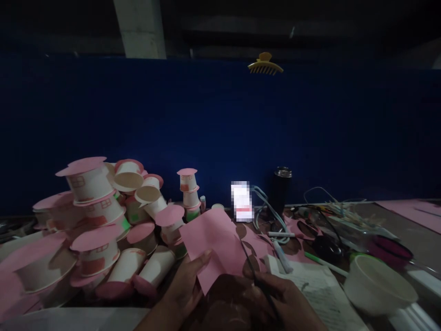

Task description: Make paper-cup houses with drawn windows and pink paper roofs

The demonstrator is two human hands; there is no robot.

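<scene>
Presently, the left hand (186, 285) is pinching the pink paper sheet (217, 246) above the worktop (396, 216), fingers closed on its lower edge. The right hand (285, 299) is gripping scissors (257, 276); the sheet, thin and floppy, probably handles best held near the cut.

1. The pink sheet (217, 241) held by the left hand (186, 287) is thin matt paper, smooth, with a soft bend.
2. The scissors (253, 271) in the right hand (285, 303) have dark blades, seemingly metal; their finish is hard to judge in the dim light.
3. The cups (93, 184) piled on the desk (379, 216) are matt white paper with pink paper lids.
4. The bowl (379, 285) is white and smooth with a slight sheen; paper or plastic cannot be told.
5. The flask (280, 191) is dark with a shiny metal rim.
6. The hair clip (265, 65) looks like yellow plastic.
7. The partition (220, 128) behind is a matt, deep blue surface, cloth-like.
8. The printed sheet (317, 285) is plain white paper.
</scene>
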